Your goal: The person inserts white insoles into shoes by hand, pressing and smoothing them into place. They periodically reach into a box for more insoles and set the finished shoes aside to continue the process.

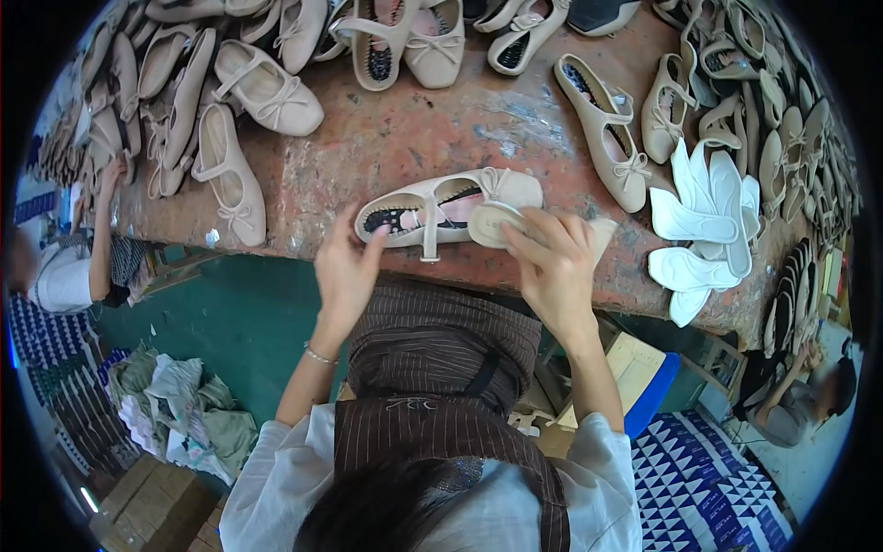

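Note:
A beige strapped flat shoe with a bow [513, 187] lies sideways before me at the table's near edge, its toe to the right. My left hand [345, 271] grips it at the heel, thumb by the opening and fingers behind. Inside the shoe a dark patterned base with a pink patch shows. Between the thumb and fingers of my right hand [556, 262] is a beige insole [487, 225], its rounded end over the toe part of the shoe and its other end sticking out right of the hand.
White insoles [694, 225] lie fanned out on the right of the worn reddish table [395, 129]. Piles of beige shoes [271, 87] line its far side and both ends. One person [69, 271] works at the far left, another [800, 405] at the far right. Cloth bundles [189, 400] lie lower left.

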The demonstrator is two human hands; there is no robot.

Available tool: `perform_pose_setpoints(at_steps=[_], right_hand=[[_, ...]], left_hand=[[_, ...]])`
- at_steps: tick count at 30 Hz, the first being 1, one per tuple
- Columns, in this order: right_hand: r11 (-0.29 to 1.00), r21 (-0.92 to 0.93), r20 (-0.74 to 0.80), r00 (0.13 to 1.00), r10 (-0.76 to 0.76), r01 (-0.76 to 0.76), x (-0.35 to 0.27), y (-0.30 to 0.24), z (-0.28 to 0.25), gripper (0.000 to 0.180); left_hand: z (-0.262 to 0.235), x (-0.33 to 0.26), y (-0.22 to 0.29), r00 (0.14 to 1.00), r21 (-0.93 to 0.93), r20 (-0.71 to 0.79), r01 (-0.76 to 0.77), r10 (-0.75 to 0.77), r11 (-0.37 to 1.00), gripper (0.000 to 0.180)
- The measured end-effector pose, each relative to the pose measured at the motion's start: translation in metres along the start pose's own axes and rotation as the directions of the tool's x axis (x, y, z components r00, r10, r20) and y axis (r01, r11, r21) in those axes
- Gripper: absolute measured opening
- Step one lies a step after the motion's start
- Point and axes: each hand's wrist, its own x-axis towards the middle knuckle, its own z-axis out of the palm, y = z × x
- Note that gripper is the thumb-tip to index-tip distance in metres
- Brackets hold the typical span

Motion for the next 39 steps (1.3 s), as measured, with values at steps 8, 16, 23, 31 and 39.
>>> perform_pose_setpoints(at_steps=[8, 16, 23, 31, 39], right_hand=[[0.993, 0.091, 0.021, 0.997, -0.074, 0.072, 0.039, 0.000, 0.065, 0.022], [0.956, 0.293, 0.149, 0.989, -0.022, -0.023, 0.054, -0.019, 0.098, 0.020], [0.923, 0.378, 0.114, 0.993, 0.022, -0.064, 0.060, -0.026, 0.116, 0.019], [0.964, 0.264, 0.141, 0.988, -0.060, 0.021, 0.053, -0.027, 0.120, 0.020], [0.909, 0.194, 0.332, 0.847, -0.415, 0.370, 0.051, -0.021, 0.107, 0.046]], left_hand=[[0.002, 0.029, 0.010, 0.989, -0.201, 0.148, 0.015, 0.015, 0.980, 0.072], [0.002, 0.037, -0.007, 0.967, -0.399, 0.247, 0.038, 0.068, 0.916, 0.078], [0.012, 0.047, -0.013, 0.985, -0.392, 0.164, 0.017, 0.052, 0.920, 0.056], [0.017, 0.057, -0.008, 0.946, -0.481, 0.199, 0.323, -0.257, 0.815, 0.021], [0.029, 0.058, -0.018, 0.997, -0.399, 0.015, 0.070, -0.069, 0.914, 0.011]])
